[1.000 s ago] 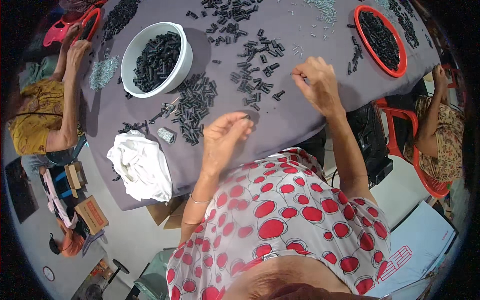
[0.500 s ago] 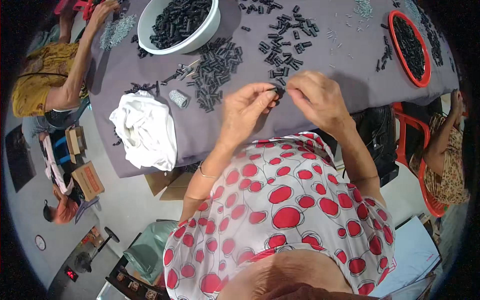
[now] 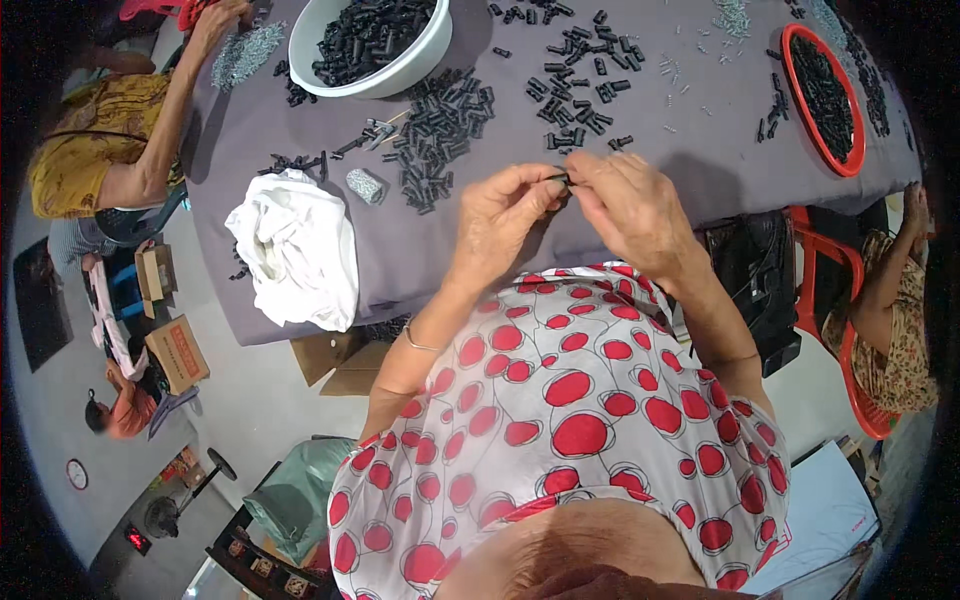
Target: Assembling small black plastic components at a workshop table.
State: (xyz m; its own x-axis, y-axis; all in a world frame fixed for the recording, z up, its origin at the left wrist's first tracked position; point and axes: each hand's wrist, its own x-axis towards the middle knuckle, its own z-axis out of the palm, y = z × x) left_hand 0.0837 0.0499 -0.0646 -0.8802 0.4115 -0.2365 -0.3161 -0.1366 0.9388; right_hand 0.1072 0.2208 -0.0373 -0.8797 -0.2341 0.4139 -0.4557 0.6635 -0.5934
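Observation:
Between my two hands, just above the near part of the grey-covered table (image 3: 400,250), is a small black plastic part (image 3: 560,179). My left hand (image 3: 505,215) pinches it between thumb and forefinger. Fingertips of my right hand (image 3: 630,205) are pressed together at its other end; whether they hold a separate small piece is hidden. Beyond my hands lie scattered black plastic parts (image 3: 583,85). To the left is a denser pile of similar black parts (image 3: 440,135).
A white basin (image 3: 440,55) of black parts stands at the far left, a red tray (image 3: 852,160) of them at right. A white cloth (image 3: 300,255) and a grey speckled lump (image 3: 365,186) lie left. Small metal pieces (image 3: 248,58) lie near a co-worker's arm (image 3: 165,140). Another person (image 3: 890,320) sits right.
My right hand has closed in on the left, its fingers now meeting the black part. The view has shifted slightly.

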